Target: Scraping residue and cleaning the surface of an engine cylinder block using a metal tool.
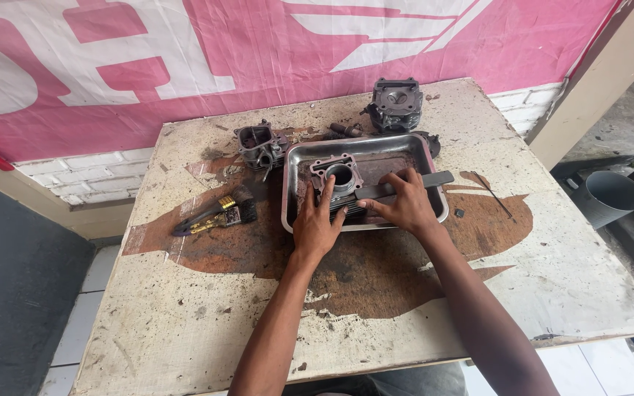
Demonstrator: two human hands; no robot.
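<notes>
Two hands are at work in the single head view, both at the centre of the frame inside a metal tray (293,192). We record the left hand (315,227) lying flat with fingers spread, pressing on the finned engine cylinder (339,183) that stands in the tray. The right hand (406,204) is closed loosely over a long flat tool (416,182) laid across the cylinder's right side, its far end passing over the tray's right rim.

We judge the step in hand to be scraping or cleaning of the cylinder's face; the next stroke calls for a firm hold by the left hand and a tool kept flat.

Left of the tray lies a brush (218,213). In the upper centre of the frame stand two further engine parts (396,103) on the worn table (185,323).
</notes>
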